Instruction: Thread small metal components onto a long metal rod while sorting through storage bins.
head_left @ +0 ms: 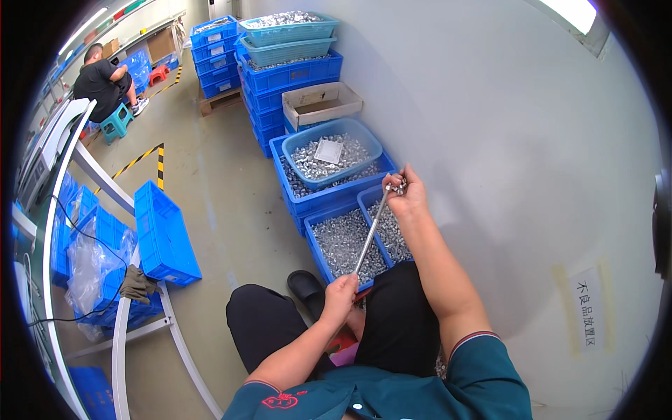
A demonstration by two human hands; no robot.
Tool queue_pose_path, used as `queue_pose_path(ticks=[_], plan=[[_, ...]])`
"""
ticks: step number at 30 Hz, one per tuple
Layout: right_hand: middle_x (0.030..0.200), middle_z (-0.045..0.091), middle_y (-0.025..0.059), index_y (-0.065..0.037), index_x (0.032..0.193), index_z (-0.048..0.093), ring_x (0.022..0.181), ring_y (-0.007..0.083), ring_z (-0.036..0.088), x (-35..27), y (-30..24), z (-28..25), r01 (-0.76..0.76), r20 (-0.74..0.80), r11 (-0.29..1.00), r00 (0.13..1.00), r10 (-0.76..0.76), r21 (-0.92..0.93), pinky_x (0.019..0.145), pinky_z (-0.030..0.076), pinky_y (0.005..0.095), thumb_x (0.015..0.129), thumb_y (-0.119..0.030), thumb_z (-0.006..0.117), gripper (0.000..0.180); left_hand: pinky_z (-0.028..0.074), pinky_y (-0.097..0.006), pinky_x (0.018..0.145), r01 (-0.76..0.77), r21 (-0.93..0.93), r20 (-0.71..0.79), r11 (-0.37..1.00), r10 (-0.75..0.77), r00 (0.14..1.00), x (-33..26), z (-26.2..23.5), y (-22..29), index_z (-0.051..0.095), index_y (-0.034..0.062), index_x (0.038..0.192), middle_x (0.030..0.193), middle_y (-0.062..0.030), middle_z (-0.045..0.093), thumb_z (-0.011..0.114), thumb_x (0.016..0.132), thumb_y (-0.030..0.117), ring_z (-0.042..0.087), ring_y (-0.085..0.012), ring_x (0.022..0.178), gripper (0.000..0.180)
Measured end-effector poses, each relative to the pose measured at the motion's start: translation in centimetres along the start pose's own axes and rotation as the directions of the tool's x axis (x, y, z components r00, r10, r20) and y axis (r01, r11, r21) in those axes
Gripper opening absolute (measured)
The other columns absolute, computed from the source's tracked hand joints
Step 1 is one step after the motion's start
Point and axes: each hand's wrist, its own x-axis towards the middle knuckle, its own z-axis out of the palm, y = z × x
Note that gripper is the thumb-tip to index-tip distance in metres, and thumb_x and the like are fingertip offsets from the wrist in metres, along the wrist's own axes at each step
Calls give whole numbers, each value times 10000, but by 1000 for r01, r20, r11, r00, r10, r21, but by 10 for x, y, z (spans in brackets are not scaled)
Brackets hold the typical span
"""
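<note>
Silvery metal rod, long and thin (372, 229), slanting from bare left hand (341, 297) up to bare right hand (409, 198), above blue plastic bins (316, 245) heaped with small silvery metal parts (341, 241). Left grip closed in a fist around the rod's lower end; right grip nearly closed, pinching a small cluster of shiny metal pieces (399, 187) right beside the upper tip. Whether touching the tip or just apart, impossible to tell.

Probably best to hold the lower end firmly, wrist braced, and to handle the pieces with a light pinch, turning rather than forcing. Work above the bins, so as to catch any drop.

As for writing: on the pale grey wall (518, 119), white paper sheet (586, 308) with one vertical column of large dark characters, edged with yellowish tape (565, 308). On the teal shirt (476, 385), red embroidered emblem (281, 400). In the translucent light-blue basket (371, 133), white square card (328, 151) with print too faint to read.
</note>
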Motion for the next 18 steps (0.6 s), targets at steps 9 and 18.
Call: queue_pose_path(ticks=[9, 18], plan=[[925, 499, 164, 69, 996, 461, 830, 269, 560, -5, -1, 0, -246, -155, 951, 963, 219, -189, 779, 532, 446, 833, 38, 449, 166, 192, -189, 367, -222, 124, 0, 967, 224, 975, 3, -17, 4, 468, 100, 681, 505, 67, 349, 478, 927, 297, 273, -16, 392, 316], [935, 592, 191, 51, 997, 482, 850, 253, 627, -3, -7, -7, -189, -37, 875, 981, 193, -445, 697, 578, 283, 852, 47, 487, 146, 297, -198, 485, -131, 126, -73, 983, 141, 987, 0, -36, 13, 528, 66, 696, 601, 48, 443, 509, 916, 280, 365, -33, 528, 308]])
